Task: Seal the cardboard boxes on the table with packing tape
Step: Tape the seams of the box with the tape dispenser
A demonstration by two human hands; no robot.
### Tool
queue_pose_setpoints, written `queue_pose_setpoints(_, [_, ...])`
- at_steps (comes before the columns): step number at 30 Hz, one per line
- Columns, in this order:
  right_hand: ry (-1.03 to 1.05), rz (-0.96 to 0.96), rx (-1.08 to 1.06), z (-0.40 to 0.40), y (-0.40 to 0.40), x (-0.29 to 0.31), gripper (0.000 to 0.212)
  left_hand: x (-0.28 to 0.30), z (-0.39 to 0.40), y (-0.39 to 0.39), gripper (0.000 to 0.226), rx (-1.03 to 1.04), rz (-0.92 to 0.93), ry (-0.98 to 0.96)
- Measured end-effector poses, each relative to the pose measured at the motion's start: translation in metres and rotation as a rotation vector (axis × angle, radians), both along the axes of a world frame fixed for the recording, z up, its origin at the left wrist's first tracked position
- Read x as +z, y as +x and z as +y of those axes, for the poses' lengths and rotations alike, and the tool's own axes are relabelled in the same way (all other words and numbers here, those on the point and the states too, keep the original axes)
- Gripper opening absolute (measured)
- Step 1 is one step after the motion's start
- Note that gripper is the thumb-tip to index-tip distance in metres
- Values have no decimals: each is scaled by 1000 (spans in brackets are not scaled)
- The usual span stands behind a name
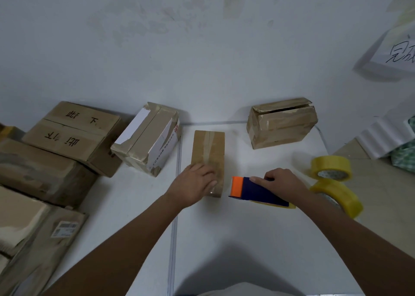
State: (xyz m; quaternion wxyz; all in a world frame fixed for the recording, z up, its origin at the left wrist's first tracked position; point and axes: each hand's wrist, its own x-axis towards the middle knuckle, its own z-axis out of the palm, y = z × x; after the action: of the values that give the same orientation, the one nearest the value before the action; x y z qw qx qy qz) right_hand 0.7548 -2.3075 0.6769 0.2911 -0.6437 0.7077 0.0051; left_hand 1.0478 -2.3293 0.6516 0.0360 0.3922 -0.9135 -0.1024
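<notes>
White tabletop (258,228) set against a scuffed white wall, seen from above. At its centre lies a narrow cardboard box (208,152), flaps closed, with clear tape along its top seam. The left hand (195,183) rests flat on the near end of this box, fingers extended and pressing down, its grip open and holding nothing. The right hand (283,181) has its grip closed around a tape dispenser (256,189), blue with an orange front end, just to the right of the box; the forefinger lies straight along its top. Two rolls of yellowish packing tape (331,167) sit just beyond the right hand, one partly hidden by the wrist. A worn box with gaping top flaps (281,123) stands by the wall. Left of centre a white-sided carton (148,138) stands, and further boxes, one with handwritten characters (71,134), crowd the left edge, partly cut off. A handwritten paper sign (397,51) on the wall is cut off at right.
</notes>
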Motion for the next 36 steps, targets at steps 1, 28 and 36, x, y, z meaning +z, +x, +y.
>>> queue_pose_setpoints(1, [2,12,4,0,0,0,65,1,-7,-14,50,1,2,36])
queue_pose_setpoints(28, [79,-32,-7,4,-43,8,54,-41,-25,-40,56,38,-187,-2])
queue_pose_setpoints(36, [153,-112,62,10,-29,15,33,-38,-23,-42,54,42,-154,-13])
